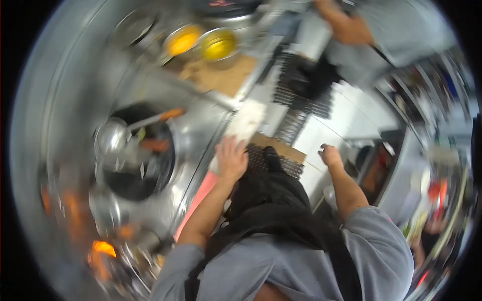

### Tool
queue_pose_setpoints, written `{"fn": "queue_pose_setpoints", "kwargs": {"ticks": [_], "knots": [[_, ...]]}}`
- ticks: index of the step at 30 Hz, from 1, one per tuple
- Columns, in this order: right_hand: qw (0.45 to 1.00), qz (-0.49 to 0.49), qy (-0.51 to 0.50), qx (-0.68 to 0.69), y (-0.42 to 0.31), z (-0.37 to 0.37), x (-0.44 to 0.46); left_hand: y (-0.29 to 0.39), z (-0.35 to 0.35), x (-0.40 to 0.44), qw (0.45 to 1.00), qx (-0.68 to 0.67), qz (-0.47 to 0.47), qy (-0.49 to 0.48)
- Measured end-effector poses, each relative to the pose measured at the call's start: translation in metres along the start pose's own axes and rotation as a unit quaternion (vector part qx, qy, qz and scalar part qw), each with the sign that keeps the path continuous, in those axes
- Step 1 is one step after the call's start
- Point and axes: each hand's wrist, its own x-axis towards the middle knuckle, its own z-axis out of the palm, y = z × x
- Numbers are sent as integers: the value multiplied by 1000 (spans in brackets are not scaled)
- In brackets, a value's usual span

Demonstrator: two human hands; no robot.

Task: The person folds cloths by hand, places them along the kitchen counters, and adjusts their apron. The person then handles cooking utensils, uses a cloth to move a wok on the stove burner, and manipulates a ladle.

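My left hand [232, 159] reaches to the edge of the steel counter, its fingers spread over the near end of a white folded cloth [248, 120]. A pink strip [197, 198] runs along the edge below that wrist. My right hand [330, 154] hangs over the floor at my other side, fingers curled; a small dark spot shows at the fingertips, too blurred to name. Left of the cloth sits a dark wok [131, 186] on the steel cooktop. A ladle [111, 136] with an orange-brown handle lies across it.
Two metal bowls of yellow liquid [219, 44] and orange liquid [184, 40] stand near brown cardboard [223, 74]. Orange flame-like glow [104, 248] shows lower left. Another person's arm [346, 27] is at upper right. Black perforated mats [321, 103] lie on white tiles; shelves [427, 90] stand right.
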Motion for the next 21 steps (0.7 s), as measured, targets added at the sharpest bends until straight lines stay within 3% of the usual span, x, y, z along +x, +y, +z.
{"fn": "queue_pose_setpoints", "kwargs": {"ticks": [5, 6, 8, 10, 12, 14, 16, 17, 21], "knots": [[944, 312, 5, 106, 60, 57, -203, -16, 15, -4, 994, 11, 72, -76], [921, 362, 2, 142, 54, 66, -244, -23, 23, -6, 993, 42, 97, -47], [903, 395, 29, 164, 54, 115, -311, -44, 39, -1, 990, 17, 140, -6], [871, 441, 23, 214, 34, 159, -366, -21, 6, 6, 991, 16, 118, -67], [856, 444, 57, 257, 10, 183, -410, -5, 4, 19, 976, -58, 203, -47], [837, 460, 61, 291, -3, 205, -446, 30, 7, 30, 950, -131, 281, -34], [808, 488, 57, 326, -7, 241, -465, 90, -5, 35, 909, -173, 297, -237], [791, 505, 37, 344, -4, 256, -472, 127, -16, 27, 900, -160, 286, -286], [745, 521, 108, 404, 31, 266, -492, 262, -15, 5, 828, -141, 419, -346]]}}
